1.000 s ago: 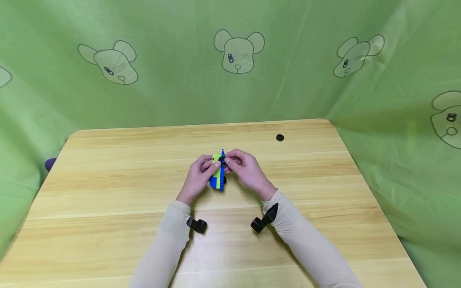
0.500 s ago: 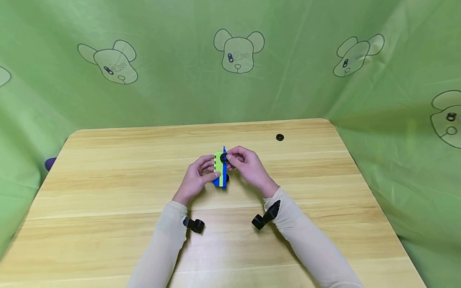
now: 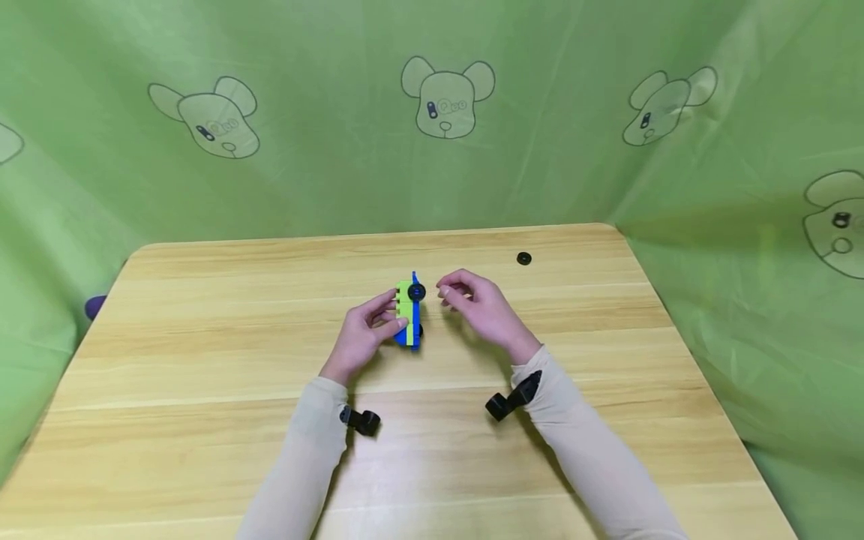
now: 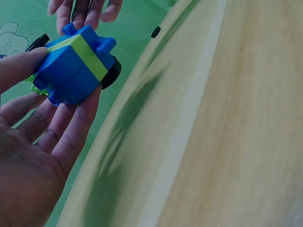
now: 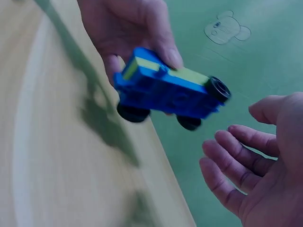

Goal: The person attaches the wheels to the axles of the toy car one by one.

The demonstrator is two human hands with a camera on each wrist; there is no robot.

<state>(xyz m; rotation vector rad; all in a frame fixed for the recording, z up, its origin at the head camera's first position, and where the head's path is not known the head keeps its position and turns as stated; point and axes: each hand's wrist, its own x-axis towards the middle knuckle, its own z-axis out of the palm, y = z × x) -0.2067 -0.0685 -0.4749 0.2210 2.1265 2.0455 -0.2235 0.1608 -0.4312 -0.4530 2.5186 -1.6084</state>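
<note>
My left hand (image 3: 364,334) grips a blue and lime-green toy car (image 3: 407,311) built of bricks, thumb on one side and fingers on the other. Held above the table, the car is turned on its side. In the right wrist view its blue underside (image 5: 165,92) shows, with a black wheel (image 5: 218,89) at the near corner and two more wheels on the far side. My right hand (image 3: 482,307) is apart from the car, just to its right, its fingers loosely bent around nothing. A loose black wheel (image 3: 524,258) lies on the table towards the back right.
The wooden table (image 3: 236,450) reaches out on all sides of the hands. A green curtain (image 3: 324,180) printed with mouse heads hangs behind and beside it. Past the left edge a purple thing (image 3: 94,307) peeks out.
My right hand has let go of the black wheel at the car's corner and drawn back to the right. The wheel stays on the car, which my left hand has shifted slightly.
</note>
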